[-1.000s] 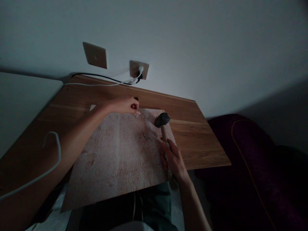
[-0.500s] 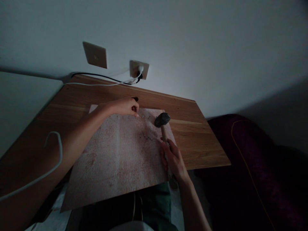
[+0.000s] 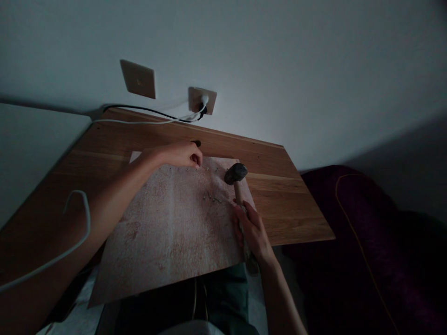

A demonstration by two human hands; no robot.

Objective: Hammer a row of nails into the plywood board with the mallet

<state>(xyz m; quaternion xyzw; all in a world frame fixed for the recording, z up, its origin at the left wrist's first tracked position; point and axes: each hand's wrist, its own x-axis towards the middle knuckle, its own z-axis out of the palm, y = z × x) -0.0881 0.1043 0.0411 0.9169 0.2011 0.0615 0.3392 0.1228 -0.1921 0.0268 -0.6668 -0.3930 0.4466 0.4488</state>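
My right hand (image 3: 253,232) is wrapped round the wooden handle of a hammer (image 3: 238,186), its dark head raised over the right part of a pale, reddish-speckled board (image 3: 167,232). Near the board's far edge my left hand (image 3: 188,155) is closed in a pinch, fingertips down at a small nail (image 3: 198,168) mostly hidden by them. That spot lies in a row of small nails along the far edge, some left of the fingers and an upright nail (image 3: 208,168) to their right. Several loose nails (image 3: 210,196) lie on the board left of the hammer.
The board rests on a wooden tabletop (image 3: 279,195) against a pale wall, overhanging its near edge. A white and a black cable run to a wall socket (image 3: 202,101). A white cord (image 3: 87,218) crosses before my left forearm. Dark purple fabric (image 3: 328,204) is at the right.
Almost nothing differs. The left fingertips have shifted very slightly right; the hammer stays raised in the right hand.
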